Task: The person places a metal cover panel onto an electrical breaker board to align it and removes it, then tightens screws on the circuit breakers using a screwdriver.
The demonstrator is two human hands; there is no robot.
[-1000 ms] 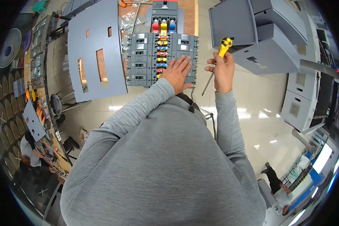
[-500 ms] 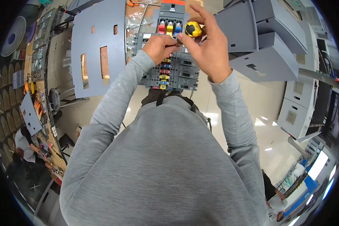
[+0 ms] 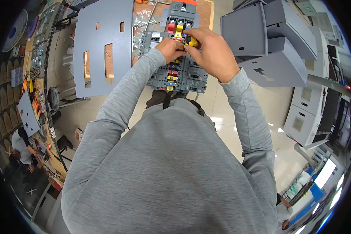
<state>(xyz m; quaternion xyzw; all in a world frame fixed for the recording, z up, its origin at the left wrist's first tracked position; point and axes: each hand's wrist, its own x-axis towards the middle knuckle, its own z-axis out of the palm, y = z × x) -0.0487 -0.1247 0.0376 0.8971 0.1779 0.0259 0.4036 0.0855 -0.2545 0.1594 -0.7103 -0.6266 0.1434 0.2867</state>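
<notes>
A yellow-and-black screwdriver (image 3: 190,41) is gripped in the fingers of my right hand (image 3: 216,52), its handle end facing up toward me. My left hand (image 3: 167,50) is closed in a pinch close beside it; whatever lies between its fingertips is hidden. Both hands are over a grey circuit breaker assembly (image 3: 197,73) with red, yellow and blue busbar pieces down its middle. At its far end sits a larger breaker (image 3: 182,15) with an orange top, and red and yellow busbars (image 3: 179,31) run from it toward my hands. The screwdriver's tip is out of sight.
Left of the assembly lies a large grey metal panel (image 3: 102,35) with cutouts, beside clear plastic bags (image 3: 142,18). Grey metal enclosures (image 3: 275,58) stand to the right. A co-worker (image 3: 22,146) is at a cluttered bench at far left; another person (image 3: 284,212) is at lower right.
My right hand has lowered and moved inward, bringing the screwdriver down beside my left hand. My left hand has shifted slightly right and stays pinched. The view has shifted a little.
</notes>
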